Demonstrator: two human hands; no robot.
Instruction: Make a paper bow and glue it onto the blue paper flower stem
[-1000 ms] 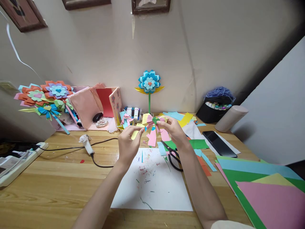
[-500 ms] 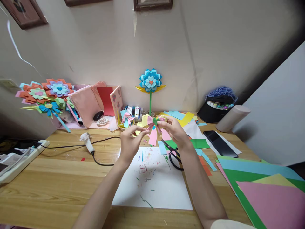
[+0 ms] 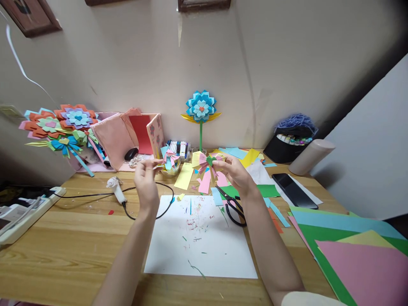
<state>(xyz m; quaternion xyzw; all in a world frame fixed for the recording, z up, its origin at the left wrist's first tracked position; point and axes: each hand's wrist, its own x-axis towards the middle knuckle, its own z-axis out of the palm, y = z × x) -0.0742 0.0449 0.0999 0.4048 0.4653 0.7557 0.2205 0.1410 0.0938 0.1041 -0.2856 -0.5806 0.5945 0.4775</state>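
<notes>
Between the thumb and fingers of my right hand [image 3: 237,173] is a folded paper bow [image 3: 203,163] in pink and pale yellow, with a green heart at its middle. It is held above the desk, its ribbon ends hanging down. My left hand [image 3: 146,182] is raised apart from the bow, to its left, thumb and fingertips pinched together. Whether anything small is between them I cannot make out. Black-handled scissors [image 3: 232,206] lie below my right hand. Behind the bow, a blue paper flower [image 3: 201,106] stands on a green stem.
A white sheet [image 3: 200,246] with paper scraps lies in front of me. On the left are a white glue gun [image 3: 116,191] with its cord and a power strip [image 3: 32,216]. Coloured paper [image 3: 360,263], a phone [image 3: 295,191] and a pale cylinder [image 3: 312,157] occupy the right.
My left hand has let go of the bow's lower part and moved left, away from it. My right hand keeps hold of the bow, which has shifted slightly right.
</notes>
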